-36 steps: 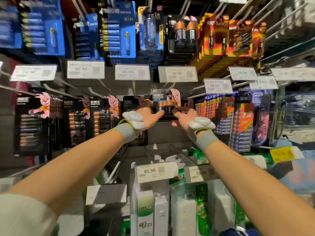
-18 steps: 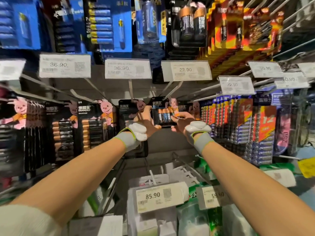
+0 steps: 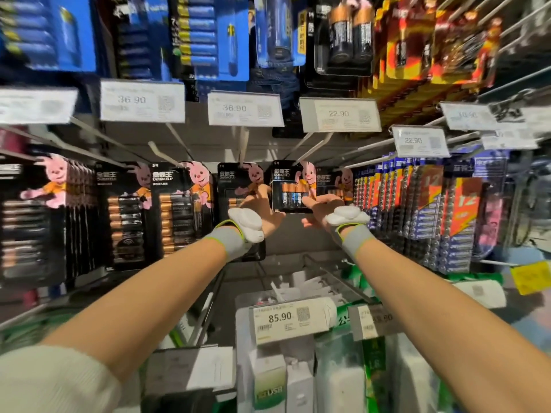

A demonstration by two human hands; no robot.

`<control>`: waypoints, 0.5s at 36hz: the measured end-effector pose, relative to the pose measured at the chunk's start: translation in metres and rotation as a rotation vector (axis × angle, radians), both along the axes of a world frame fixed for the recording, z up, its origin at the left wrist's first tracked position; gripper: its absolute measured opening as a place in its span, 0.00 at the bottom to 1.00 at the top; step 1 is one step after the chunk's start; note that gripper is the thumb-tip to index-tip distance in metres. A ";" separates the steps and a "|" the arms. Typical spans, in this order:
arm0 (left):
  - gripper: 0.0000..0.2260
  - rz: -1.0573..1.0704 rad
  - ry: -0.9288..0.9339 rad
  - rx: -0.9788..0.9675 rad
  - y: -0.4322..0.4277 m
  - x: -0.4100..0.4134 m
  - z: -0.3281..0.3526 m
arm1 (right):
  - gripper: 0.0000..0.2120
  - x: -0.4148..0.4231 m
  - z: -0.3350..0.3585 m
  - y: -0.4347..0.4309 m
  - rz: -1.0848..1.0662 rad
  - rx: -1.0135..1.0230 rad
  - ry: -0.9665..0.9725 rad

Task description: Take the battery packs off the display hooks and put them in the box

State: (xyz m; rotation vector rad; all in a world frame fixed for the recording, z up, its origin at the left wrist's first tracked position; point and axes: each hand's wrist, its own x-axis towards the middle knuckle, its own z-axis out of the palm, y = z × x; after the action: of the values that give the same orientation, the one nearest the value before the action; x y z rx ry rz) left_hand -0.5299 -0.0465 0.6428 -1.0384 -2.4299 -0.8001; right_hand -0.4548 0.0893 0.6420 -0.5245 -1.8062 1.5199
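Display wall of hanging batteries, edges of the view blurred. Both bare arms reach up to the middle row.

We note the battery pack (image 3: 287, 186): a black card with a pink rabbit and four cells, hanging at the front of its row under the 22.90 price tag (image 3: 340, 114). A black pack (image 3: 235, 181) hangs just left of it, and another black pack (image 3: 334, 180) sits just right.

Left hand (image 3: 262, 214): fingers stretched upward in front of the left neighbour, thumb spread toward the lower left corner of the battery pack. It is relaxed and holds nothing.

Right hand (image 3: 323, 208): seen from the back, fingers laid against the lower right edge of the battery pack, thumb apart below. We cannot tell whether the fingers pinch the card or only touch it.

Each wrist has a grey band, and a white pad (image 3: 246, 223) sits on the back of the left hand. Lower down is an 85.90 price tag (image 3: 286, 318).
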 end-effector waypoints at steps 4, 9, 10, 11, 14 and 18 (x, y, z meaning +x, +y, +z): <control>0.21 -0.067 -0.103 0.007 -0.011 0.021 -0.008 | 0.10 0.031 -0.006 -0.010 -0.066 0.110 -0.104; 0.14 -0.196 -0.132 0.153 -0.031 0.066 -0.025 | 0.05 0.087 -0.025 -0.032 -0.043 0.067 -0.009; 0.10 -0.240 -0.153 0.216 -0.031 0.071 -0.021 | 0.03 0.095 -0.022 -0.035 -0.027 0.083 0.030; 0.06 -0.292 -0.199 0.250 -0.037 0.089 -0.032 | 0.03 0.117 -0.031 -0.042 -0.043 0.072 0.045; 0.06 -0.379 -0.242 0.307 -0.045 0.129 -0.056 | 0.05 0.162 -0.046 -0.059 -0.051 0.027 0.073; 0.05 -0.491 -0.321 0.349 -0.053 0.202 -0.111 | 0.09 0.229 -0.092 -0.077 -0.144 -0.020 0.094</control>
State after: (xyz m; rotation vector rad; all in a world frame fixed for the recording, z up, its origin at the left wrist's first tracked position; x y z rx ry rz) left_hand -0.3277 -0.0999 0.5323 -1.4701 -2.1687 -1.5952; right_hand -0.2259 0.0127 0.5495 -0.5712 -1.6475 1.4418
